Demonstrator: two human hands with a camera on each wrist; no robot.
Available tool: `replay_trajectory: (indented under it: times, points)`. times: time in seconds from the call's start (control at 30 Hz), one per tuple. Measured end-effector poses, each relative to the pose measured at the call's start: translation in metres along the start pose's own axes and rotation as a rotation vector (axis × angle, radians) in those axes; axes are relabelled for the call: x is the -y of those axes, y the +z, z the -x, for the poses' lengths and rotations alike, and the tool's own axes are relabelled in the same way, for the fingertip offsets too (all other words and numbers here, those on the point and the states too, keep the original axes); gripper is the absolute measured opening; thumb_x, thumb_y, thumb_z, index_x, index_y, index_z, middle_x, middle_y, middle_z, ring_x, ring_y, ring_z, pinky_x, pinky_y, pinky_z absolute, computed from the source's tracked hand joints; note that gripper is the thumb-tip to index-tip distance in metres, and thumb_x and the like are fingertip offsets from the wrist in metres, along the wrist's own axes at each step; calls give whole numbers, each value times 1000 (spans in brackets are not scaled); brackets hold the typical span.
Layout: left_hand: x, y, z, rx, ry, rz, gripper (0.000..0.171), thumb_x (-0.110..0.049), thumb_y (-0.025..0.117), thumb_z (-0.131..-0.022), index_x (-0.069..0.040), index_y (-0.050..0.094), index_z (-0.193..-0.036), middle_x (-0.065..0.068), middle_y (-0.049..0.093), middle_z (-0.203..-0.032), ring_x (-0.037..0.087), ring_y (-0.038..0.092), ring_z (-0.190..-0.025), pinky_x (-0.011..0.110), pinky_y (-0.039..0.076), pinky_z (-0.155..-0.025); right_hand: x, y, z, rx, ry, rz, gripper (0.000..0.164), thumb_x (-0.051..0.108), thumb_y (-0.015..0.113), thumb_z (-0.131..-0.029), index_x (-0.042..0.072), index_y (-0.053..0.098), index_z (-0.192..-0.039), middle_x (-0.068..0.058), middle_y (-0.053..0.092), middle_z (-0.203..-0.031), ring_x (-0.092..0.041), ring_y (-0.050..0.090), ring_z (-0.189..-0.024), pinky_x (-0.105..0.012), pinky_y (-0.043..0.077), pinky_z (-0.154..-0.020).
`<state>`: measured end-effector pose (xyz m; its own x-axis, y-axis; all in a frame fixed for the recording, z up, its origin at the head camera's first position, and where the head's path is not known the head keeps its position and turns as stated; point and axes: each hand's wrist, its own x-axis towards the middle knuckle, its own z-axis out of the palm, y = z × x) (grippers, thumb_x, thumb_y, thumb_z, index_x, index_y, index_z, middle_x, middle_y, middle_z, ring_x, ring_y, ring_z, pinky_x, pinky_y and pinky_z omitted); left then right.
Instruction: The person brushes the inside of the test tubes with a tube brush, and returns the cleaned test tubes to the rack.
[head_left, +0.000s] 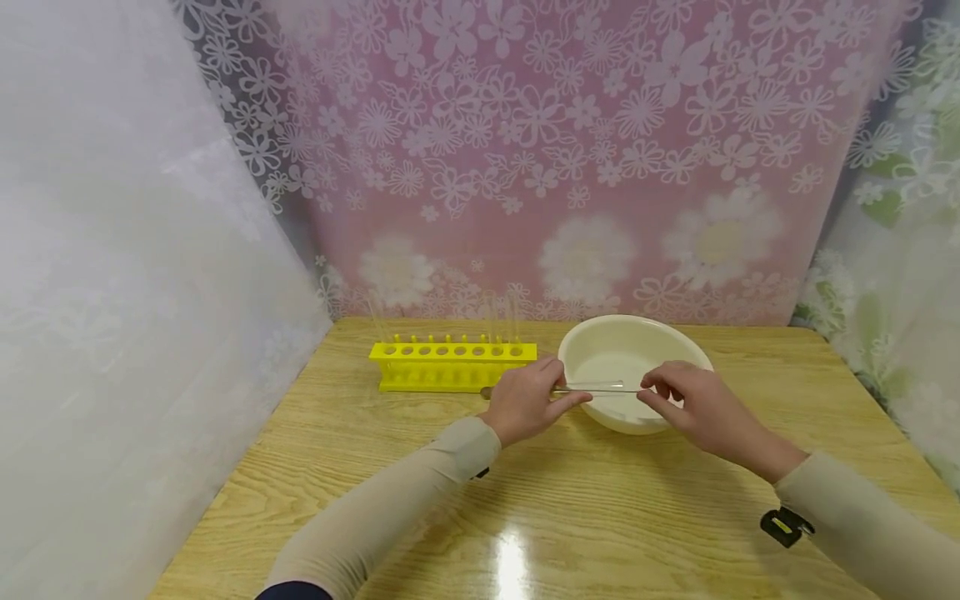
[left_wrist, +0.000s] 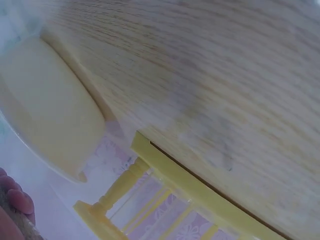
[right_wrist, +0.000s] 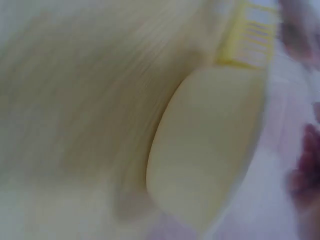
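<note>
Above the near rim of a cream basin (head_left: 600, 333), my left hand (head_left: 525, 402) grips a clear glass test tube (head_left: 600, 385) lying roughly level. Along the tube runs a thin wire, apparently the handle of a test tube brush (head_left: 632, 392), whose brown end pokes out left of that hand. My right hand (head_left: 693, 408) pinches the wire's right tip between thumb and finger. How far the brush sits inside or beside the tube I cannot tell. In the left wrist view, curled fingers (left_wrist: 19, 200) show above something brownish and textured. Blur covers the right wrist view.
A yellow test tube rack (head_left: 435, 387) stands left of the basin, with a few clear tubes (head_left: 513, 321) upright in its end holes. The wooden table (head_left: 360, 450) meets a pink floral curtain (head_left: 480, 208) behind and a whitish sheet (head_left: 135, 292) at the left.
</note>
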<state>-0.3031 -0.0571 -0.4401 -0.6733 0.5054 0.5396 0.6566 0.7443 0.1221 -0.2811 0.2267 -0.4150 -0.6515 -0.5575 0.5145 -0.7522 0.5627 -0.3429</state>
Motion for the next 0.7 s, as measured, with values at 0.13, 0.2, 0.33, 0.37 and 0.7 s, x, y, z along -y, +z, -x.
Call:
replay_trajectory:
  times: [0.13, 0.2, 0.33, 0.37, 0.7]
  points:
    - [2, 1, 0, 7, -19, 34, 42, -58, 66, -92, -17, 56, -87, -11, 45, -72, 2, 37, -49, 14, 28, -44, -5, 3, -1, -194, -406, 325, 35, 36, 49, -108, 10, 68, -92, 4, 59, -84, -8, 50, -74, -24, 45, -60]
    - [2, 2, 1, 9, -16, 38, 41, -56, 67, -91, -17, 57, -87, -11, 45, -71, 3, 37, -50, 14, 28, -44, -7, 3, -2, -226, -513, 379, 43, 35, 41, -110, 10, 67, -88, 3, 59, -81, -10, 50, -71, -25, 45, -58]
    - [3, 3, 2, 16, 1, 28, 43, -57, 67, -91, -15, 59, -88, -11, 45, -72, 2, 36, -50, 14, 27, -45, -8, 3, -3, -206, -545, 370, 38, 32, 44, -110, 14, 64, -83, 8, 54, -77, -7, 43, -67, -22, 40, -57]
    - [3, 3, 2, 14, 4, 26, 43, -57, 66, -92, -15, 59, -88, -11, 45, -72, 3, 36, -50, 14, 27, -45, -6, 2, -3, -181, -512, 336, 31, 29, 51, -107, 15, 64, -83, 10, 53, -77, -5, 42, -68, -21, 40, -58]
    - [2, 2, 3, -56, 100, -42, 42, -56, 72, -88, -16, 57, -87, -10, 54, -78, 3, 38, -52, 14, 27, -44, 5, -6, -6, 235, 416, -717, 29, 20, 55, -106, 6, 51, -80, 3, 35, -63, -19, 25, -52, -37, 26, -51]
